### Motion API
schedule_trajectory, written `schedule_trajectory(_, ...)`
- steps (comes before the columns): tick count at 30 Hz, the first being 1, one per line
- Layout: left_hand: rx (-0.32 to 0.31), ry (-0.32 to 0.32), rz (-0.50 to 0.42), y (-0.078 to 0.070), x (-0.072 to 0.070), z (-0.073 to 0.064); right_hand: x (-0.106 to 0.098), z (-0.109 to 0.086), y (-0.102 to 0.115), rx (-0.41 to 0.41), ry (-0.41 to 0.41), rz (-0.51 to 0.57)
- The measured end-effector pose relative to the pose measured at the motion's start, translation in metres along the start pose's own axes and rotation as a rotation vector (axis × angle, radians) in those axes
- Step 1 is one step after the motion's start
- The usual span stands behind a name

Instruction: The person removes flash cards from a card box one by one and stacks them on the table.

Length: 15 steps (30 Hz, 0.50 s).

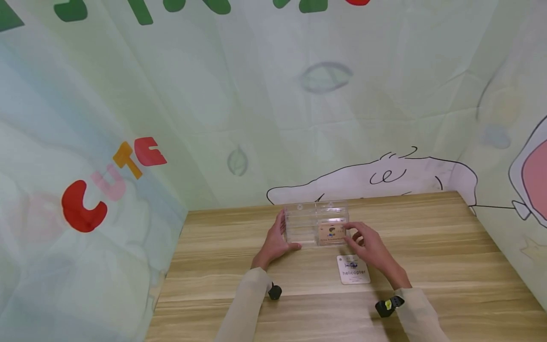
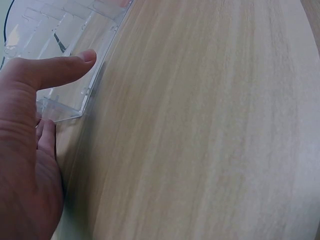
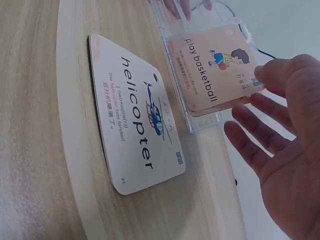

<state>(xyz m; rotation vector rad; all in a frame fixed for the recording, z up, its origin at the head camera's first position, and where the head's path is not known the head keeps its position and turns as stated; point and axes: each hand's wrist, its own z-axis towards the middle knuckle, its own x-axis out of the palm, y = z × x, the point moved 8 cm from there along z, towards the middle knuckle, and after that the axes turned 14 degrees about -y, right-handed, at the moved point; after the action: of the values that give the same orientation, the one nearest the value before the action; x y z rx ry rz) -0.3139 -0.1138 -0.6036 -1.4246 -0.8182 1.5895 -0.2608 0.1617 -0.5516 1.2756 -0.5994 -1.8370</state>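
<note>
A clear plastic card rack (image 1: pixel 301 228) with tiered slots stands near the back of the wooden table. My left hand (image 1: pixel 273 244) grips its left side, thumb across the front and fingers along the side. In the rack's lower right slot sits a peach "play basketball" flash card (image 3: pixel 212 65), with other card edges showing behind it. With thumb and fingers, my right hand (image 1: pixel 371 244) pinches that card at its right edge. A white "helicopter" flash card (image 3: pixel 137 120) lies face up on the table, just in front of the rack and below my right hand.
The wood-grain table (image 1: pixel 205 285) meets a printed fabric backdrop (image 1: pixel 265 118) at its back edge. Black wrist cameras (image 1: pixel 384 308) sit on both wrists, over light sleeves.
</note>
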Motion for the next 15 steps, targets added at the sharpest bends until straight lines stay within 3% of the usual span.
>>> schedule_trajectory(9,-0.001,0.001,0.002,-0.001,-0.001,-0.001,0.007,0.0,-0.006,0.029,0.003,0.105)
schedule_trajectory(15,-0.011,0.004,0.008,0.0,-0.001,0.0,0.012,0.0,-0.007,0.011,-0.002,0.121)
